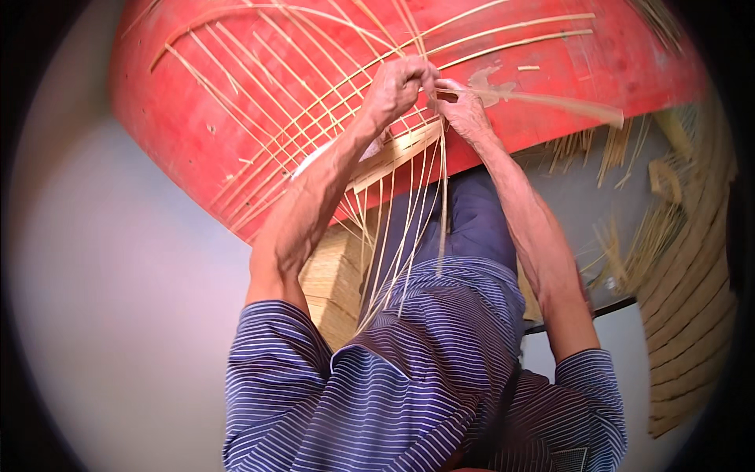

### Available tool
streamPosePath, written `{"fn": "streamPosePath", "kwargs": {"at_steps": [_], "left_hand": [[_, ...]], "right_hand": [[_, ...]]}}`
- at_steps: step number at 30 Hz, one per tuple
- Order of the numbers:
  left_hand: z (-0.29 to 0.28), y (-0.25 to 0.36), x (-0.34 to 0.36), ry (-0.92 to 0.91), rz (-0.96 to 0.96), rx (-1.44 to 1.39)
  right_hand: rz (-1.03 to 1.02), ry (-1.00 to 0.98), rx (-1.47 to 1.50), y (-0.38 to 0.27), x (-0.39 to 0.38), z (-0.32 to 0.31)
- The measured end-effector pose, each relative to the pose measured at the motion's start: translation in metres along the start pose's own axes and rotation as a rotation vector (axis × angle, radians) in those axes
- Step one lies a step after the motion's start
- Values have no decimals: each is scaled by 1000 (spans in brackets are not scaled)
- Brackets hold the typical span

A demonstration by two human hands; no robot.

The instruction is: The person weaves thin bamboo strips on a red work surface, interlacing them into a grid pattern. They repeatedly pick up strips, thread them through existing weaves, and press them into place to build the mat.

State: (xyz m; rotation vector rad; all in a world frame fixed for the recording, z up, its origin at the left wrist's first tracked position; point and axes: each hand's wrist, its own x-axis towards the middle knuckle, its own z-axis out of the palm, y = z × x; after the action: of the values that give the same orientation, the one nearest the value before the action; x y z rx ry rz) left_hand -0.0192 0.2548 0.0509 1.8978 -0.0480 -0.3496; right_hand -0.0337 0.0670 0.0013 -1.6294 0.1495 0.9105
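An open lattice of thin pale bamboo strips (314,118) lies on a red tabletop, its loose ends fanning out. At its right edge my left hand (395,90) is closed, its fingers pinching bamboo strips where they cross. Right beside it, my right hand (465,114) is closed on a bamboo strip (562,105) that stretches rightward, blurred by motion. The fingertips of both hands nearly meet, and the crossing between them is partly hidden. Under my wrists, a flat wooden slat (399,156) lies across the strips at the table edge. Strip ends hang from there toward my lap.
The red tabletop (169,118) ends close to my body. Cut strips (617,149) lie below its right side, near a large brown ribbed piece (692,315). Down by my left arm is a straw-coloured block (334,271). More loose strips (657,23) sit at the far right corner.
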Motion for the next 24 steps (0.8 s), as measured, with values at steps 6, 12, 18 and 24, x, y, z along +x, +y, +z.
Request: {"fn": "streamPosePath", "kwargs": {"at_steps": [6,12,18,24], "left_hand": [[-5,-6,15,96,121,812],[-12,-6,38,-61,117,1030],[-10,-12,42,-9,78,1014],[-8,-11,47,5,63,1046]], "right_hand": [[-17,-16,-131,-16,-7,-1],[-4,-9,-137,-7,-4,-3],[15,-45,-127,-7,-5,-2],[-25,23,-132,5,-1,-2]]}}
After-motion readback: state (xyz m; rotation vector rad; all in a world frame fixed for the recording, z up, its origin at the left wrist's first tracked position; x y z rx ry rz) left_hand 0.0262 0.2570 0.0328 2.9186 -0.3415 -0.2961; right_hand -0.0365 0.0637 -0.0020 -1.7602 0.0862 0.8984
